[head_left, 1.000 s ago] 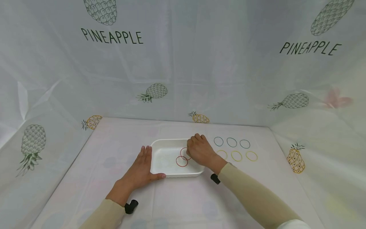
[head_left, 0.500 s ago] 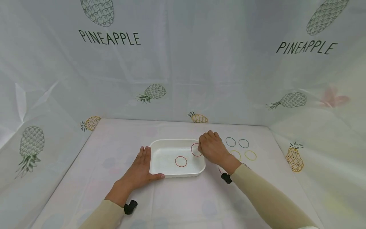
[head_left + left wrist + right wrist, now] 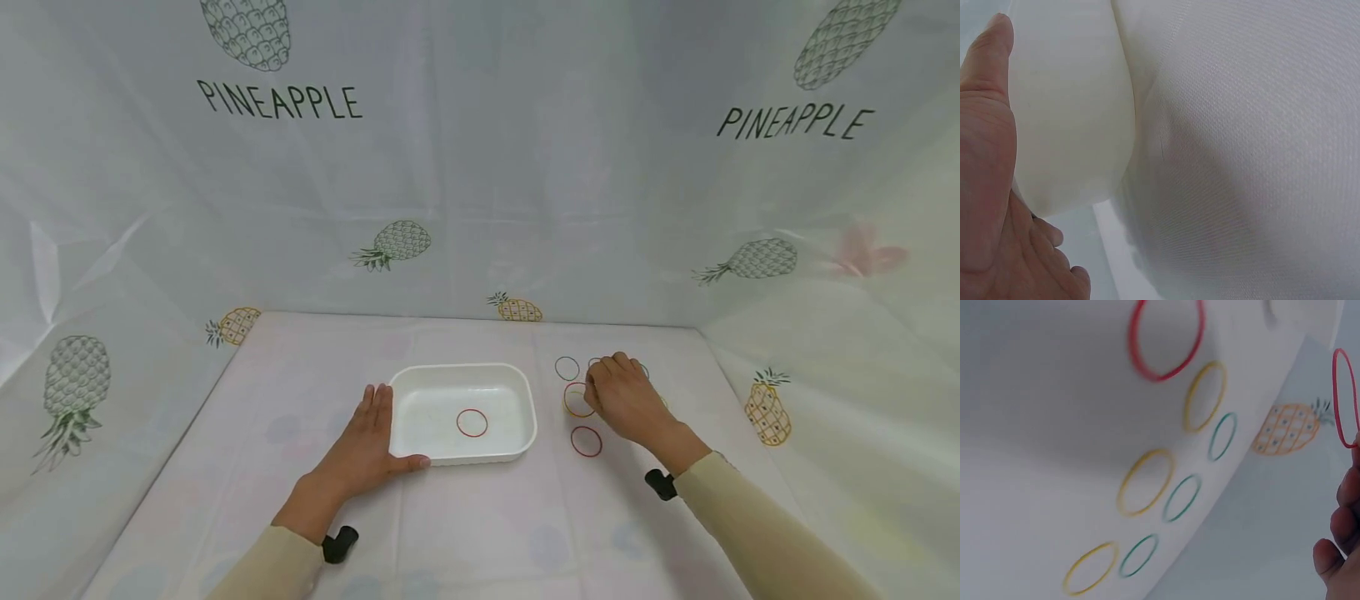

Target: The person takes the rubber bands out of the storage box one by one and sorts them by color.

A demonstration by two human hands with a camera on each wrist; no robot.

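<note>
A white tray [image 3: 525, 400] sits mid-table with one red rubber band [image 3: 472, 422] lying in it. My left hand [image 3: 371, 433] lies flat against the tray's left wall, thumb along the front wall; the left wrist view shows only the palm [image 3: 985, 187] and the tray wall [image 3: 1072, 112]. To the right of the tray, my right hand [image 3: 594, 392] pinches a second red band [image 3: 566, 400] just above the table. That held band [image 3: 1342, 394] hangs from my fingertips [image 3: 1347, 494]. A third red band [image 3: 586, 441] lies on the table nearby.
Right of the tray, three green bands [image 3: 1180, 497] and three yellow bands [image 3: 1145, 481] lie in two rows; my right hand covers most of them in the head view. One green band [image 3: 567, 368] shows there. Pineapple-print sheeting [image 3: 480, 167] walls the back and sides.
My right hand has lifted a red band out of the tray and carried it right, over the rows of bands. One red band stays in the tray. The left hand has not moved.
</note>
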